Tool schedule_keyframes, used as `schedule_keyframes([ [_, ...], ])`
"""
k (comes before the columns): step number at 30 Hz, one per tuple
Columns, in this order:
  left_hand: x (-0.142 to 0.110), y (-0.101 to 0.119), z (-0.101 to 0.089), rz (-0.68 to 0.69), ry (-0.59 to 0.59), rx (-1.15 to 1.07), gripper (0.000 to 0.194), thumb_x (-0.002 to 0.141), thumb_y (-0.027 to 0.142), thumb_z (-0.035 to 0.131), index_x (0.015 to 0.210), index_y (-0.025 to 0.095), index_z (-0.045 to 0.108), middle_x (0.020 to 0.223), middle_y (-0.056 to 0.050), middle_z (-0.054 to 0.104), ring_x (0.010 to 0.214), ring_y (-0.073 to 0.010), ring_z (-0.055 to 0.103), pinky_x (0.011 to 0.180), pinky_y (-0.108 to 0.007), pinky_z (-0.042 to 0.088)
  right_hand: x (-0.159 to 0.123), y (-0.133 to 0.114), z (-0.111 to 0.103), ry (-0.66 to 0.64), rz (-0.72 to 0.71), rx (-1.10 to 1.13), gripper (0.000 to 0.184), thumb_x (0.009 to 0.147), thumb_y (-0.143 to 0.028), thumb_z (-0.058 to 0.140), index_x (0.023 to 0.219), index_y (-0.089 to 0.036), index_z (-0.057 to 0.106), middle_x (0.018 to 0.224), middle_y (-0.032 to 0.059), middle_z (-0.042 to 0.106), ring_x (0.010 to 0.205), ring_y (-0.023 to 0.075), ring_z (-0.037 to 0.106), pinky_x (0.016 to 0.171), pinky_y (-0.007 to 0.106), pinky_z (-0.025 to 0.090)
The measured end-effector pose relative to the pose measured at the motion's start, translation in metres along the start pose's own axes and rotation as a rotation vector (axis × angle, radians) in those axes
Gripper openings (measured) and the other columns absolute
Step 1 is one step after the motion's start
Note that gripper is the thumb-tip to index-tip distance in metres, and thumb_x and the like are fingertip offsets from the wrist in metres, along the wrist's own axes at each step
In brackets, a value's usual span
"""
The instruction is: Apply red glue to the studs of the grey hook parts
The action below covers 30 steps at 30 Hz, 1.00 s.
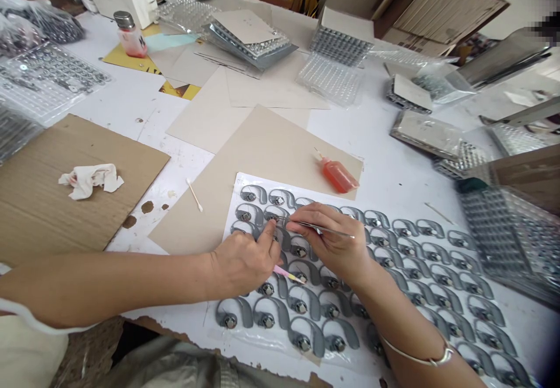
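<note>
My right hand point(332, 239) pinches a pair of metal tweezers point(326, 228), their tips at a grey hook-shaped piece point(276, 214) with a round metallic part. Against that same piece rests the index fingertip of my left hand point(247, 259). The other fingers of that hand are curled around a thin pink-and-yellow pointed stick point(289, 274), which sticks out toward the right. Rows of similar grey hook-shaped pieces point(301, 335) lie on a white sheet point(251, 179) under both hands. My hands and forearms hide some of them.
A bottle of red liquid point(339, 176) with a thin nozzle lies beyond the sheet. A cotton swab point(195, 195) is on the left, near crumpled tissue point(91, 180) on cardboard point(39, 219). A jar point(130, 35) and plastic trays point(330, 79) stand farther back. Stacked trays point(499, 219) flank the right.
</note>
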<state>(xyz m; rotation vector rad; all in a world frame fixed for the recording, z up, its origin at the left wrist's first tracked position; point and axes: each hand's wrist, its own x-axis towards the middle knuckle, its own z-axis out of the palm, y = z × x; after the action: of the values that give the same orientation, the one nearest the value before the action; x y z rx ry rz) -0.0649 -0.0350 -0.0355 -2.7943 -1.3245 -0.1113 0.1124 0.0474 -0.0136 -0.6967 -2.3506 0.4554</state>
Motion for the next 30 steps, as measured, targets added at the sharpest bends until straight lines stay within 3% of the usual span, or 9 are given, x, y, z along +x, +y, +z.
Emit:
schedule_keyframes([
  [5, 0.0, 0.0, -0.002, 0.0, -0.015, -0.036, 0.024, 0.097, 0.026, 0.04, 0.097, 0.006, 0.054, 0.125, -0.03, 0.055, 0.055, -0.0149, 0.065, 0.046, -0.026, 0.049, -0.001, 0.0, 0.0, -0.013, -0.059, 0.021, 0.017, 0.083, -0.01, 0.065, 0.094, -0.022, 0.059, 0.082, 0.0014, 0.065, 0.07, 0.0111, 0.063, 0.062, 0.021, 0.055],
  [11, -0.001, 0.001, 0.005, 0.012, 0.047, 0.039, 0.033, 0.099, 0.025, 0.03, 0.101, 0.005, 0.056, 0.124, -0.03, 0.056, 0.051, -0.0172, 0.064, 0.04, -0.028, 0.046, -0.002, 0.0, -0.001, -0.055, -0.124, 0.012, 0.019, 0.083, -0.008, 0.064, 0.097, -0.018, 0.058, 0.085, 0.0038, 0.063, 0.075, 0.0114, 0.063, 0.064, 0.02, 0.054],
  [19, -0.001, 0.001, 0.004, -0.011, -0.004, -0.018, 0.028, 0.096, 0.024, 0.038, 0.111, 0.005, 0.053, 0.126, -0.031, 0.054, 0.056, -0.0166, 0.065, 0.046, -0.027, 0.048, 0.002, -0.004, -0.011, -0.223, -0.273, -0.099, 0.01, 0.089, -0.01, 0.054, 0.098, -0.014, 0.058, 0.086, 0.0091, 0.064, 0.069, 0.0126, 0.061, 0.054, 0.021, 0.051],
  [25, -0.001, 0.0, 0.003, -0.003, -0.016, -0.045, 0.028, 0.096, 0.026, 0.038, 0.103, 0.005, 0.055, 0.128, -0.033, 0.051, 0.057, -0.0169, 0.066, 0.048, -0.028, 0.05, 0.001, 0.002, -0.004, -0.031, -0.147, 0.011, 0.017, 0.084, -0.01, 0.064, 0.097, -0.019, 0.058, 0.081, 0.0032, 0.063, 0.072, 0.0115, 0.062, 0.063, 0.021, 0.055],
  [30, -0.002, 0.001, 0.004, 0.009, 0.01, -0.003, 0.029, 0.097, 0.024, 0.034, 0.102, 0.005, 0.055, 0.126, -0.033, 0.053, 0.055, -0.0171, 0.065, 0.045, -0.027, 0.047, -0.001, 0.004, -0.004, -0.071, -0.175, 0.002, 0.02, 0.083, -0.009, 0.065, 0.098, -0.019, 0.057, 0.083, 0.0034, 0.063, 0.073, 0.0116, 0.062, 0.063, 0.021, 0.055],
])
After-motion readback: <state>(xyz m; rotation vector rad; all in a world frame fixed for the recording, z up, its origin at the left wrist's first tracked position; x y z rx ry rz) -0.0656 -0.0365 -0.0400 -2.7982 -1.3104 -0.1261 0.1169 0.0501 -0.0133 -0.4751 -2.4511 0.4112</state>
